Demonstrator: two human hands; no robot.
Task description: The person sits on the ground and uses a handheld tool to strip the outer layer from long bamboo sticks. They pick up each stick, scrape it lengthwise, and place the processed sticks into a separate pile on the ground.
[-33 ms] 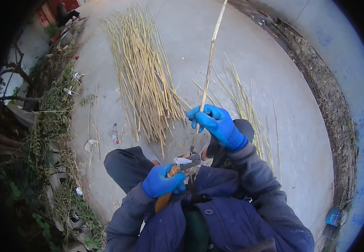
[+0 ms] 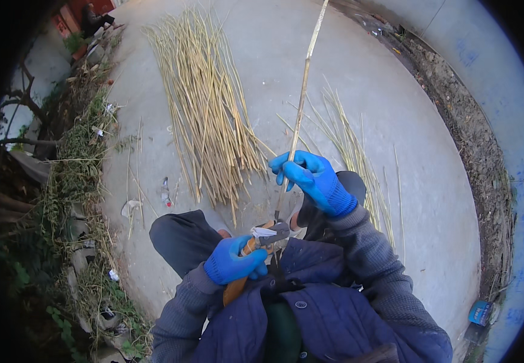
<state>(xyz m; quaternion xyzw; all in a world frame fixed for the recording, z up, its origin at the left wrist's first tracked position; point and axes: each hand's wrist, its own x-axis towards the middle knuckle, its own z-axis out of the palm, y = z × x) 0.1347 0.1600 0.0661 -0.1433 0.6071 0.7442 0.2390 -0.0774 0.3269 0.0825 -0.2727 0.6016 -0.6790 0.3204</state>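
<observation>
Right hand [image 2: 313, 178], blue-gloved, fingers [image 2: 292, 172] clenched around a long pale reed stalk [image 2: 301, 103] held upright, its lower end meeting the cutter. Left hand [image 2: 233, 261], gloved, grips the orange-handled cutter [image 2: 262, 239] at the lap. Reed bundle [image 2: 207, 115] lies on the concrete ground [image 2: 407, 151] ahead.

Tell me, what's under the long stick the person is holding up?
Under the long stick lies grey concrete ground, with a big pile of reeds to its left. The right hand covers its lower part; its bottom end meets the cutter held by the left hand.
</observation>
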